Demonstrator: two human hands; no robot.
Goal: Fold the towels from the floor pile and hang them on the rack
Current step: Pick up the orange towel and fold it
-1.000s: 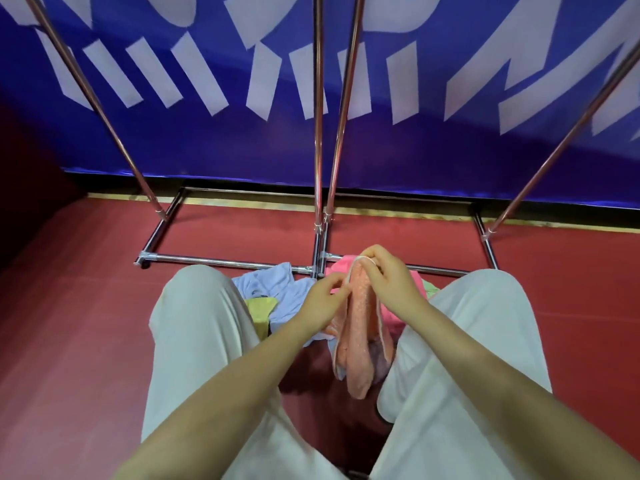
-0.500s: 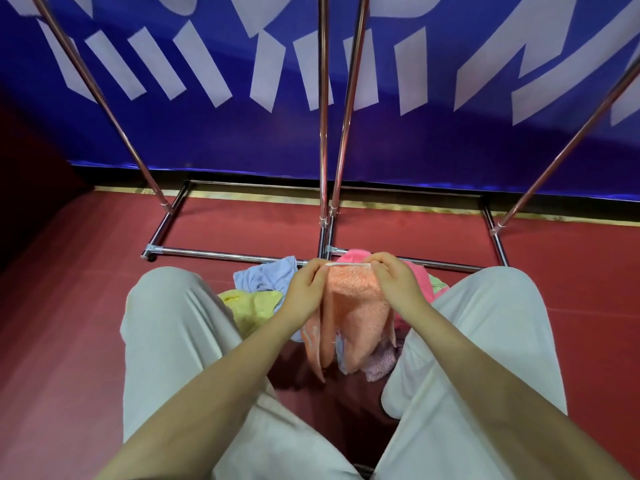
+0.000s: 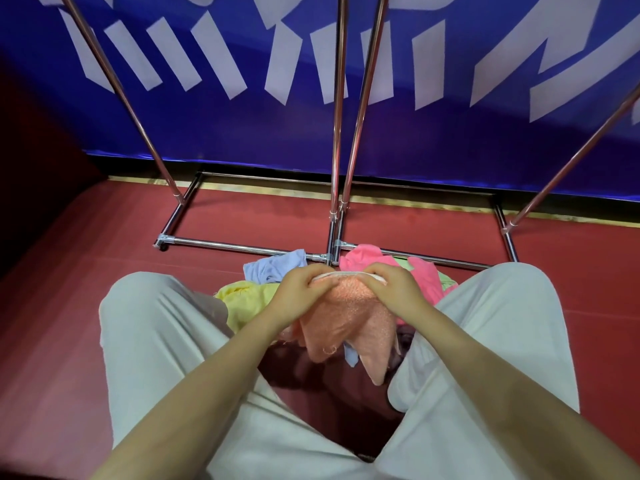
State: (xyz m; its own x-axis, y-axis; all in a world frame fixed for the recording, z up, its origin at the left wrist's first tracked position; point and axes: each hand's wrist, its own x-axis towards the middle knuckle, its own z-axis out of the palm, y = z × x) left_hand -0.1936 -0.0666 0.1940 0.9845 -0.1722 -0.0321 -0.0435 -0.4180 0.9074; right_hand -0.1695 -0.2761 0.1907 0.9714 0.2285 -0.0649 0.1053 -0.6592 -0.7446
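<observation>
An orange towel [image 3: 346, 323] hangs between my knees, held up by its white-trimmed top edge. My left hand [image 3: 301, 292] pinches that edge at its left end, and my right hand [image 3: 391, 289] pinches it at the right end. Beneath and behind it lies the floor pile: a light blue towel [image 3: 273, 268], a yellow towel [image 3: 246, 303] and a pink towel [image 3: 367, 254]. The metal rack [image 3: 336, 133] rises just beyond the pile, its base bars [image 3: 242, 247] resting on the red floor.
My knees in pale trousers [image 3: 156, 341] flank the pile on both sides. A blue banner with white shapes [image 3: 415, 133] stands behind the rack. Slanted rack poles [image 3: 121, 84] cross the view at left and right.
My hands have drawn apart along the towel's top edge, spreading the bunched orange towel wider. The view has tipped slightly lower over the pile.
</observation>
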